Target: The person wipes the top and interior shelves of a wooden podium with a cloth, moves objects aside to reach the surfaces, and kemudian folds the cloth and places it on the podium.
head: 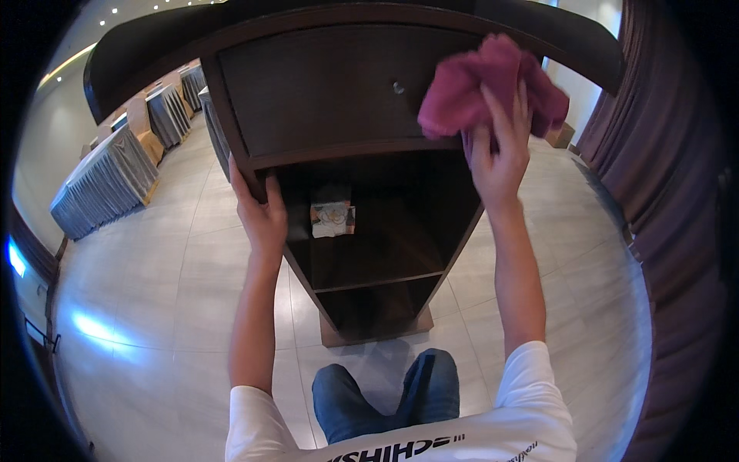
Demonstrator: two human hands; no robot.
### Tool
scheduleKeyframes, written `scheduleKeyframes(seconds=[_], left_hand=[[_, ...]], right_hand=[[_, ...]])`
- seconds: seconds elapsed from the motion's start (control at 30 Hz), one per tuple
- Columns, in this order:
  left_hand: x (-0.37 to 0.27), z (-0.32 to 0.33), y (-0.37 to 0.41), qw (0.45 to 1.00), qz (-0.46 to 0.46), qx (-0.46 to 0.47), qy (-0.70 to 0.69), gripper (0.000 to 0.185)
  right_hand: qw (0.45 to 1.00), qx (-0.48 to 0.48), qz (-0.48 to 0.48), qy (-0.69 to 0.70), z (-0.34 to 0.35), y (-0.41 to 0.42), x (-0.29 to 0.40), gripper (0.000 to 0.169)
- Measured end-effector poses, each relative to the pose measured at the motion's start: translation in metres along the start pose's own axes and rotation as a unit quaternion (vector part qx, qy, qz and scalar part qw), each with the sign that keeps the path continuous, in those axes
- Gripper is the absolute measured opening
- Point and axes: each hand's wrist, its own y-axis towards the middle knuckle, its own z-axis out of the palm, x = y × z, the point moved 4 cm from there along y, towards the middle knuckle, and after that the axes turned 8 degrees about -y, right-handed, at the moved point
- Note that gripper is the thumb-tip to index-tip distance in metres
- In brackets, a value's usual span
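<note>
Before me stands a dark wooden lectern (378,251) with open shelves below a drawer front (312,86). A small metal knob or lock (398,87) sits on that panel. My left hand (260,216) grips the lectern's left side upright, thumb on the inner face and fingers around the outside. My right hand (501,153) holds a crumpled magenta cloth (491,86) at the upper right of the lectern, over the right end of the drawer front. The cloth hides that corner. On the upper shelf lies a small printed packet or paper (333,219).
Tables with grey pleated skirts (112,173) and chairs with beige covers (141,130) line the left. A long dark curtain (664,231) hangs along the right. A cardboard box (560,136) rests on the floor near it. Pale tiles (202,300) surround the lectern's base.
</note>
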Motion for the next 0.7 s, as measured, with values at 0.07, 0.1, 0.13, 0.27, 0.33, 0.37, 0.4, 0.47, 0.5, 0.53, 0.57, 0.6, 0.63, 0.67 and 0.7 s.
scheduleKeyframes(seconds=[0.07, 0.1, 0.13, 0.27, 0.33, 0.37, 0.4, 0.47, 0.5, 0.53, 0.57, 0.6, 0.63, 0.67, 0.7], left_hand=[[0.0, 0.001, -0.005, 1.0, 0.003, -0.002, -0.01, 0.057], [-0.001, 0.003, -0.005, 1.0, 0.0, -0.003, -0.002, 0.057], [-0.003, 0.003, -0.003, 1.0, -0.003, -0.002, 0.009, 0.057], [-0.004, 0.0, -0.003, 1.0, 0.029, -0.001, -0.011, 0.058], [-0.001, -0.003, -0.002, 1.0, 0.016, 0.0, 0.007, 0.06], [0.001, -0.002, -0.003, 1.0, 0.008, 0.005, 0.012, 0.061], [0.006, 0.0, -0.004, 1.0, 0.01, 0.009, 0.01, 0.061], [0.029, -0.006, -0.007, 0.997, -0.011, 0.069, 0.03, 0.057], [0.027, -0.004, -0.004, 0.996, -0.031, 0.074, 0.027, 0.053], [0.021, 0.0, -0.004, 0.998, -0.022, 0.064, 0.017, 0.055], [0.018, 0.006, -0.005, 0.998, -0.014, 0.053, 0.006, 0.056], [0.018, 0.003, -0.002, 0.999, 0.017, 0.034, 0.014, 0.058], [0.024, 0.003, -0.004, 0.999, 0.042, 0.014, 0.021, 0.059], [0.026, 0.004, -0.006, 0.997, 0.065, -0.005, 0.027, 0.061], [0.021, 0.007, -0.007, 0.999, 0.049, 0.008, 0.008, 0.061]], right_hand=[[1.0, -0.008, 0.0, 0.006, -0.003, 0.015, 0.014, 0.037], [1.0, -0.003, 0.005, -0.008, -0.001, 0.019, 0.025, 0.037], [1.0, 0.001, 0.013, -0.022, 0.003, 0.023, 0.037, 0.037], [0.996, 0.014, -0.086, -0.029, 0.036, 0.038, 0.119, 0.042], [0.993, -0.015, -0.106, -0.041, 0.057, 0.052, 0.159, 0.033], [0.994, -0.004, -0.106, -0.021, 0.063, 0.06, 0.18, 0.033], [0.993, -0.02, -0.117, -0.004, 0.074, 0.059, 0.198, 0.035], [0.989, -0.023, -0.136, 0.048, 0.094, 0.052, 0.228, 0.036], [0.989, -0.023, -0.132, 0.058, 0.099, 0.046, 0.232, 0.037], [0.99, -0.005, -0.139, 0.037, 0.1, 0.037, 0.225, 0.038], [0.989, 0.012, -0.146, 0.016, 0.1, 0.026, 0.215, 0.039], [0.988, 0.023, -0.15, 0.004, 0.097, 0.024, 0.212, 0.041], [0.987, 0.037, -0.156, -0.002, 0.094, 0.019, 0.204, 0.041], [0.985, 0.052, -0.161, -0.008, 0.088, 0.017, 0.191, 0.042], [0.985, 0.068, -0.16, -0.018, 0.079, 0.012, 0.174, 0.043]])
